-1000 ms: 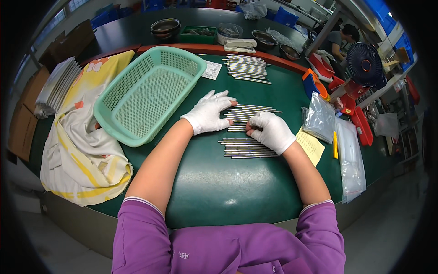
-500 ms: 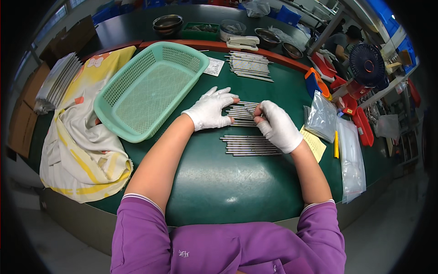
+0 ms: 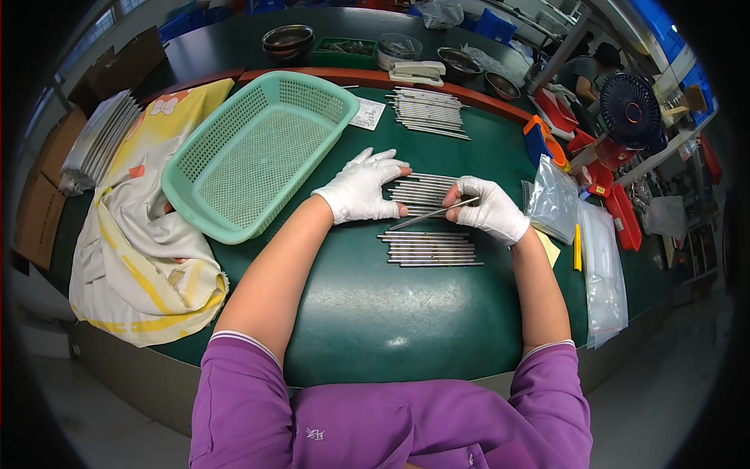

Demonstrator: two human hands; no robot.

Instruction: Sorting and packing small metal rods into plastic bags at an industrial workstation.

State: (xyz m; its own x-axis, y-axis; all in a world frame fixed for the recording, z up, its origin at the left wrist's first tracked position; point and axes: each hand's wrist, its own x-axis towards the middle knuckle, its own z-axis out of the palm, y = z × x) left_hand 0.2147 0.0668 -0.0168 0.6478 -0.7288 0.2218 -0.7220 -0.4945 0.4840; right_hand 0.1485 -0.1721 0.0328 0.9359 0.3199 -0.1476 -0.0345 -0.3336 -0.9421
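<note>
My left hand (image 3: pixel 361 187), in a white glove with bare fingertips, rests on the green table with its fingers spread. Its fingertips touch the left ends of a middle row of thin metal rods (image 3: pixel 422 188). My right hand (image 3: pixel 494 211), gloved the same way, pinches one metal rod (image 3: pixel 426 216) by its right end. That rod slants down to the left, between the middle row and a nearer row of rods (image 3: pixel 431 250). A third group of rods (image 3: pixel 429 112) lies farther back. My right fingers partly cover the right ends of the middle row.
A pale green plastic basket (image 3: pixel 176 184) stands to the left, beside a yellow and white cloth (image 3: pixel 148 273). Plastic bags (image 3: pixel 600 273), a yellow paper (image 3: pixel 548 247) and a fan (image 3: pixel 629 112) are on the right. Behind the far rods sits a white stapler-like device (image 3: pixel 417 73).
My right hand has shifted slightly right and down, turning so that the slanted metal rod in its fingers now shows. The left hand stays almost still.
</note>
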